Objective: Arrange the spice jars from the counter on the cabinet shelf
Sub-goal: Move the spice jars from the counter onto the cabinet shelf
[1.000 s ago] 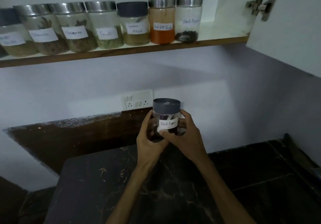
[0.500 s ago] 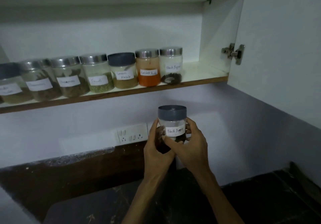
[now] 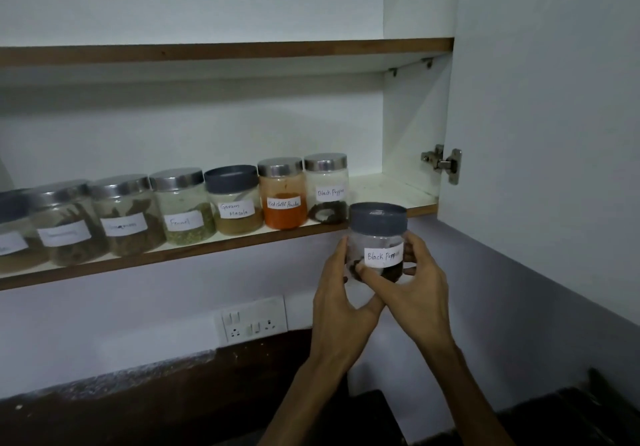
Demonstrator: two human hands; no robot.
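Both hands hold a clear jar (image 3: pixel 378 238) with a dark grey lid and a "Black Pepper" label, just below the cabinet shelf (image 3: pixel 194 250) edge. My left hand (image 3: pixel 341 293) cups its left side and my right hand (image 3: pixel 414 288) wraps the front and right side. On the shelf stands a row of several labelled jars: fennel (image 3: pixel 181 206), garam masala (image 3: pixel 233 200), red chilli powder (image 3: pixel 283 193) and another black pepper jar (image 3: pixel 327 187) at the right end. Bare shelf space lies to the right of that last jar.
The open cabinet door (image 3: pixel 554 134) hangs at the right, with its hinge (image 3: pixel 445 163) beside the shelf end. An upper shelf (image 3: pixel 225 52) runs above. A wall socket plate (image 3: pixel 251 319) sits below, and the dark counter (image 3: pixel 571 418) shows at the bottom right.
Both hands have lifted the black pepper jar from near the counter to just under the shelf edge. The view has tilted upward, showing more of the cabinet.
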